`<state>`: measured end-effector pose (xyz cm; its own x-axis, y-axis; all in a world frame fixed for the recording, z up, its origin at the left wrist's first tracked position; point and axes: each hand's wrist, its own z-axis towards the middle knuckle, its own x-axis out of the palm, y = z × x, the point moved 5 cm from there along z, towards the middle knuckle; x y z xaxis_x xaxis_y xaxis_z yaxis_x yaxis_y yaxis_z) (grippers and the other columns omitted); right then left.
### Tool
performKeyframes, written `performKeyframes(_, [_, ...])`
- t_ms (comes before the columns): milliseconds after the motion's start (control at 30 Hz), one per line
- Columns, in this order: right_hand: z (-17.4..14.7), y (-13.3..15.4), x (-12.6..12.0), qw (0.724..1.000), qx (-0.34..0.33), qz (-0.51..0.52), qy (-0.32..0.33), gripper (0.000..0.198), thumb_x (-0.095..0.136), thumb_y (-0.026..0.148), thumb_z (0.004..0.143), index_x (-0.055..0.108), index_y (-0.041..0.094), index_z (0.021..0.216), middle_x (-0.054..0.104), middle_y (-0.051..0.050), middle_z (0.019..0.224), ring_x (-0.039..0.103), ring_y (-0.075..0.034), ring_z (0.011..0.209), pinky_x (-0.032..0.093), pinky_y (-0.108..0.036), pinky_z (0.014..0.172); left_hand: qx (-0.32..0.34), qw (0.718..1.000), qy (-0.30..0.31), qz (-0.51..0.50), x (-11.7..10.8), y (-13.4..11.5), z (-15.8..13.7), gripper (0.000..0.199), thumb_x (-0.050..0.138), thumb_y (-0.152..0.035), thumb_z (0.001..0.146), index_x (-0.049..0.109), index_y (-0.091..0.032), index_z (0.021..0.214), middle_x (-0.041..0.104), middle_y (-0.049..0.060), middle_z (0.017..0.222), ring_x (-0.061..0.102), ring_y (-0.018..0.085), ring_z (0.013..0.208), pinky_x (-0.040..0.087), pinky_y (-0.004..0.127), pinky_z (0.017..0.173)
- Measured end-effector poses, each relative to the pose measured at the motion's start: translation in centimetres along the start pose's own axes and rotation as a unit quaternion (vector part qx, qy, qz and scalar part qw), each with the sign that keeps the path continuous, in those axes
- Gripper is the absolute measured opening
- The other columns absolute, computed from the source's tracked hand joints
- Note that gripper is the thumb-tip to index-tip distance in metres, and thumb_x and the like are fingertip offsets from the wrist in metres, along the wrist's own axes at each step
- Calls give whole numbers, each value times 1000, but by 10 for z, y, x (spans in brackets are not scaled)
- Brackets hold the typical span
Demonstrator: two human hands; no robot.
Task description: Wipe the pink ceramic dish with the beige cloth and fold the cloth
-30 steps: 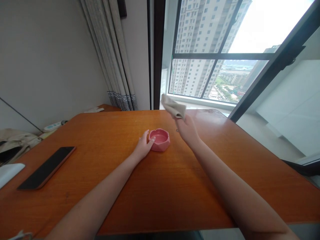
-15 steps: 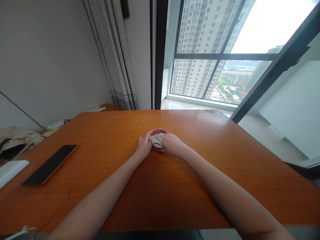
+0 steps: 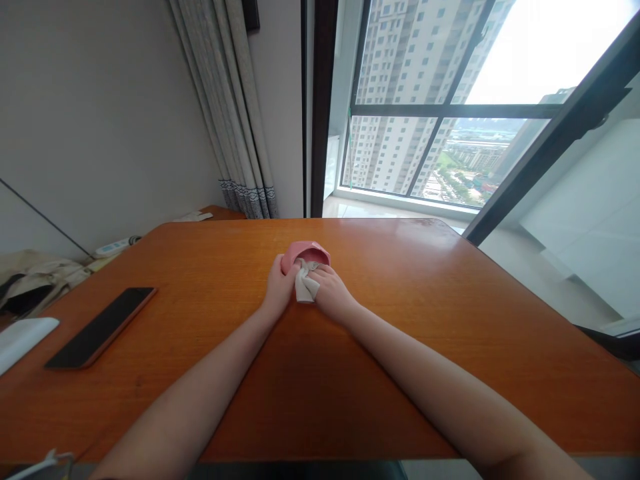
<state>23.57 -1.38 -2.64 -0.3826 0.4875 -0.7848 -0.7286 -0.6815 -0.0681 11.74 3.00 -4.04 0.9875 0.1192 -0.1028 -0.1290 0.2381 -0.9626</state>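
Note:
A pink bowl [image 3: 299,249] is tilted over the middle of the table, its opening turned toward me. My left hand [image 3: 279,285] is closed on the bowl's left side. In my right hand [image 3: 334,291] is a white cloth or tissue [image 3: 306,288], pressed at the bowl's near rim, with a loose end hanging down toward me. The fingertips of my right hand are partly hidden behind the cloth and the rim.
The wooden table [image 3: 225,400] spreads out on all sides of my hands. On its left lie a dark phone-like slab [image 3: 103,328] and a white object [image 3: 25,340]. Beyond the left edge are a power strip [image 3: 115,247] and a heap of fabric [image 3: 35,273].
The bowl has tipped so more of its pink outside shows, and it sits slightly farther left and away. My right hand and the cloth have shifted to its near rim.

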Motion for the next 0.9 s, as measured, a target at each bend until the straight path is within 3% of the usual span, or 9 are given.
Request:
performKeyframes(67, [0, -4, 1, 998, -49, -17, 21, 18, 44, 15, 91, 61, 18, 86, 63, -4, 81, 52, -17, 80, 37, -31, 90, 33, 997, 6, 73, -9, 0, 10, 25, 58, -40, 75, 46, -19, 68, 44, -5, 63, 43, 12, 61, 39, 24, 61])
performKeyframes(167, [0, -11, 2, 997, -60, -45, 32, 17, 45, 15, 91, 61, 18, 88, 63, -4, 84, 52, -17, 83, 36, -32, 92, 17, 996, 8, 85, -10, 4, 11, 26, 57, -43, 76, 48, -19, 72, 49, -3, 67, 47, 13, 65, 42, 26, 65])
performKeyframes(267, [-3, -10, 5, 997, -42, -51, 32, 18, 44, 13, 91, 61, 17, 85, 63, -4, 81, 52, -17, 79, 37, -32, 87, 7, 1000, -10, 19, 1, 10, -1, 34, 60, -42, 75, 50, -19, 98, 59, 1, 90, 56, 16, 85, 45, 30, 81])
performKeyframes(367, [-5, -1, 6, 999, -27, -29, 29, 18, 44, 13, 91, 60, 17, 84, 62, -5, 79, 51, -17, 76, 37, -33, 83, 9, 999, -29, -34, 7, 13, -8, 46, 59, -36, 76, 45, -21, 117, 58, 5, 111, 56, 18, 105, 42, 34, 94])
performKeyframes(500, [-3, 8, 4, 998, -47, -7, 46, 18, 44, 13, 91, 59, 16, 81, 60, -5, 76, 49, -17, 72, 37, -31, 76, 45, 999, -14, 10, -2, 5, -1, 39, 56, -29, 77, 53, -19, 114, 56, 8, 124, 50, 21, 118, 35, 36, 105])
performKeyframes(633, [-1, 4, -1, 997, -66, -1, 39, 19, 43, 16, 93, 59, 16, 83, 60, -5, 80, 49, -17, 77, 37, -31, 82, 109, 992, 31, 62, -10, -13, 7, 45, 58, -23, 74, 55, -20, 119, 55, 7, 129, 47, 22, 123, 31, 36, 109])
performKeyframes(700, [-1, 2, -2, 998, -63, -15, 25, 20, 42, 16, 93, 59, 16, 82, 59, -5, 79, 49, -17, 78, 36, -31, 83, 117, 991, 26, 56, -8, -17, 4, 49, 59, -24, 74, 51, -20, 122, 53, 8, 130, 47, 22, 123, 31, 36, 109])
performKeyframes(800, [-4, 3, -1, 998, -48, -26, 4, 21, 41, 15, 92, 59, 16, 81, 59, -5, 77, 47, -18, 76, 37, -32, 79, 75, 997, -25, -17, -1, -10, -9, 59, 60, -29, 75, 39, -20, 129, 54, 9, 125, 52, 20, 115, 38, 36, 102])
performKeyframes(900, [-5, 7, -1, 999, -29, -16, -6, 21, 41, 15, 92, 59, 17, 81, 59, -5, 78, 47, -18, 75, 37, -33, 76, 1, 995, -59, -76, 6, 3, -18, 48, 56, -35, 78, 40, -21, 121, 57, 7, 113, 57, 18, 102, 44, 34, 93])
